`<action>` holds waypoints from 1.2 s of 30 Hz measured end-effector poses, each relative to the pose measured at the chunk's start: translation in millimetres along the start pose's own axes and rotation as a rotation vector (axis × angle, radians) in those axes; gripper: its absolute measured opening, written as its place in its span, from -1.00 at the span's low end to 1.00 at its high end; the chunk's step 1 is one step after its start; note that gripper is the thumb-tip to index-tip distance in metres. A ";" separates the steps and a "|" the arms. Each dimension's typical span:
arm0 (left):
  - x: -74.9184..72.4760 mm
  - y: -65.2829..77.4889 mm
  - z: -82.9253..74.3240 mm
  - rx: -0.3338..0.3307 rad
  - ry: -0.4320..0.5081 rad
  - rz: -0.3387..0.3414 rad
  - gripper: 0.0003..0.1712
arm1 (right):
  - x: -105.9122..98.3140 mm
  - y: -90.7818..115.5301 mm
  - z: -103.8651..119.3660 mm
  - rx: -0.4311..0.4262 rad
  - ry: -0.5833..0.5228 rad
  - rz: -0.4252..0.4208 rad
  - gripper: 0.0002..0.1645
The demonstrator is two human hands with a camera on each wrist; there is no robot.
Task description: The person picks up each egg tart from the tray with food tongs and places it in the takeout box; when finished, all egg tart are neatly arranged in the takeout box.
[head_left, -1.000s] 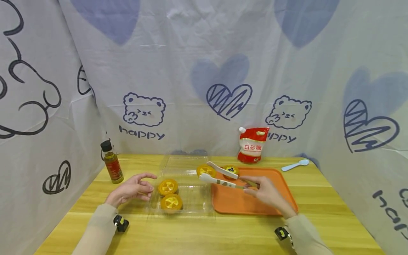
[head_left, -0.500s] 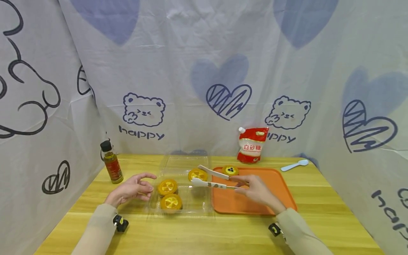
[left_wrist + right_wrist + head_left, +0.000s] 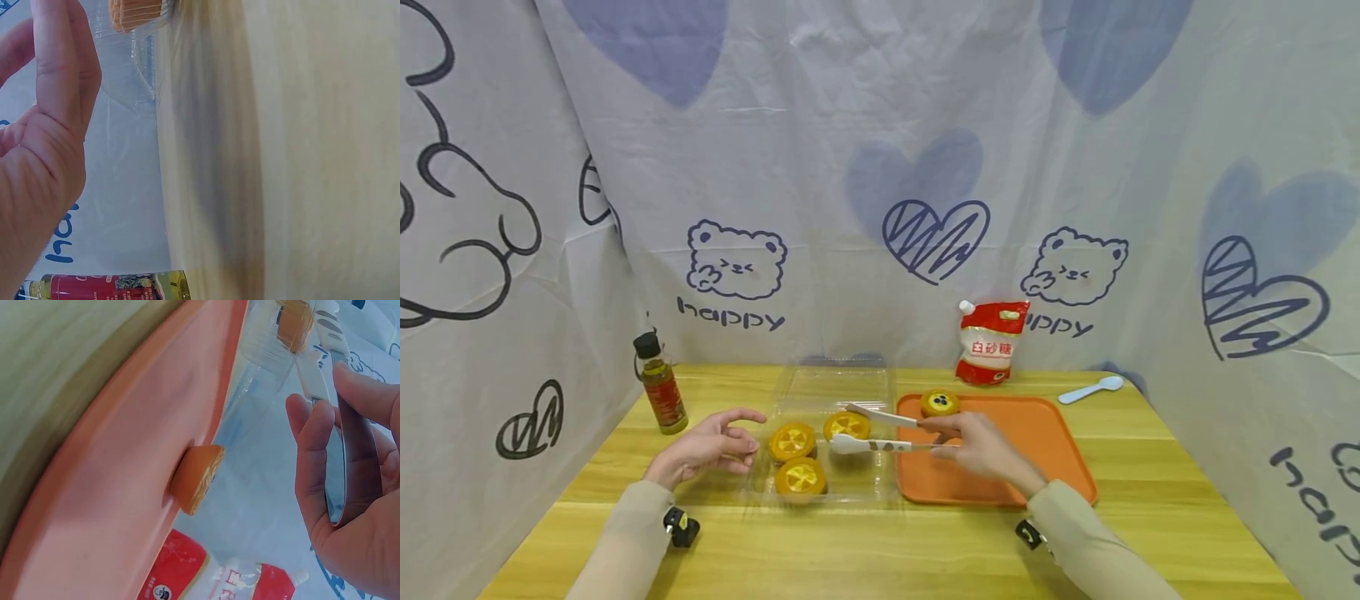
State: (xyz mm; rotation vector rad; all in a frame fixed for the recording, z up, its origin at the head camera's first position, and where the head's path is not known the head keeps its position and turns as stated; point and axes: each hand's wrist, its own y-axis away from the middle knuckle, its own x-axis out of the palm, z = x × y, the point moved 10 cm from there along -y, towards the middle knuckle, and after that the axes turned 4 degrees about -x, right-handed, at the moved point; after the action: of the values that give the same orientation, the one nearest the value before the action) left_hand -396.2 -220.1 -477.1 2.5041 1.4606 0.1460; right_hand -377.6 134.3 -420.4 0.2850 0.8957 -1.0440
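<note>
My right hand (image 3: 987, 450) grips metal tongs (image 3: 359, 469) with white tips. Between those tips, in the head view, is an egg tart (image 3: 847, 426) with yellow segments on top, over the right part of a clear plastic container (image 3: 868, 485). Two similar tarts, a rear one (image 3: 792, 442) and a front one (image 3: 801, 477), sit in the container's left part. My left hand (image 3: 711, 450) is at the container's left side with loosely bent fingers, holding nothing; whether it touches the plastic I cannot tell. The container's clear lid (image 3: 838, 383) stands raised at the back.
An orange tray (image 3: 1000, 475) lies right of the container, bearing a tart with dark dots (image 3: 940, 403) at its back left. Behind it stands a red-and-white sugar pouch (image 3: 992, 343). A pale blue spoon (image 3: 1090, 390) lies at right, an oil bottle (image 3: 664, 392) at left.
My right hand has moved left, carrying the tart in the tongs from the tray's back-left edge to over the container. My left hand has stayed almost still.
</note>
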 end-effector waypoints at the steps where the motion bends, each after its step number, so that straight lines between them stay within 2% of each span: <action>1: 0.1 0.1 -0.2 -0.001 0.000 0.000 -0.28 | 0.3 -0.7 1.1 0.000 0.000 0.003 -0.48; 16: 0.4 -0.4 -0.4 -0.009 0.007 -0.004 -0.28 | 9.7 -10.6 15.3 -0.021 0.059 0.048 -0.47; 22: 0.5 -0.5 -0.6 -0.002 0.003 -0.004 -0.29 | 12.3 -16.1 21.9 -0.019 0.118 0.080 -0.50; 36: 0.8 1.3 -1.3 0.007 0.000 0.000 -0.26 | 7.1 -15.7 25.2 0.012 0.104 0.114 -0.44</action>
State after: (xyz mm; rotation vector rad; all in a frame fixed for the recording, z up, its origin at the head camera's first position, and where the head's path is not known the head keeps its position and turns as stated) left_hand -395.0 -219.8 -475.5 2.5093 1.4636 0.1412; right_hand -376.7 106.9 -407.0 0.3986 0.9554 -0.9365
